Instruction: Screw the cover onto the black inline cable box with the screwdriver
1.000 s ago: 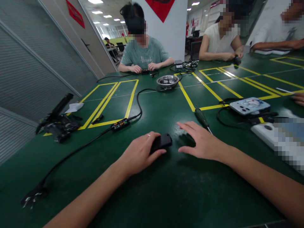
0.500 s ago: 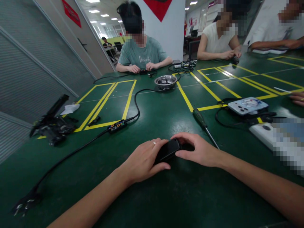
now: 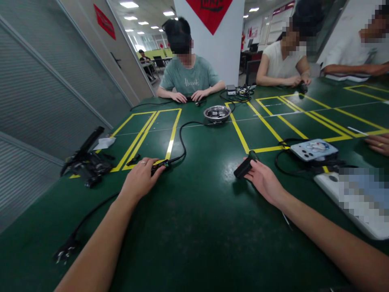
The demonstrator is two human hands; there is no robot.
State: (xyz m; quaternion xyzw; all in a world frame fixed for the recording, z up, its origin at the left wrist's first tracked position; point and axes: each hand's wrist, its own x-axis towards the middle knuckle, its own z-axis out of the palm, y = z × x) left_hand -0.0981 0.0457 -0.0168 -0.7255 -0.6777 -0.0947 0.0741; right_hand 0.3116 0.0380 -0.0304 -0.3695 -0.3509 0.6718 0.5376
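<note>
My left hand (image 3: 140,177) is closed around a small open black housing (image 3: 161,165) set into a power cord (image 3: 183,142); coloured parts show inside it, partly covered by my fingers. From there the cord runs back to the metal bowl (image 3: 216,114) and forward under my forearm to a plug (image 3: 67,249). My right hand (image 3: 265,178) pinches a black plastic cover (image 3: 242,168), raised slightly above the green table. Behind that hand lies a screwdriver (image 3: 252,155), its handle tip and part of its shaft visible, the rest hidden.
Black plastic parts (image 3: 86,164) lie in a heap at the left with a white paper (image 3: 105,142). On the right are a phone (image 3: 314,149) and a white device (image 3: 343,200). Yellow tape (image 3: 270,123) marks the table (image 3: 197,227). Several people sit across it.
My hands have moved apart. The left one let go of the black cover and went left onto the cord's housing; the right one carried the cover right. My view shifted slightly.
</note>
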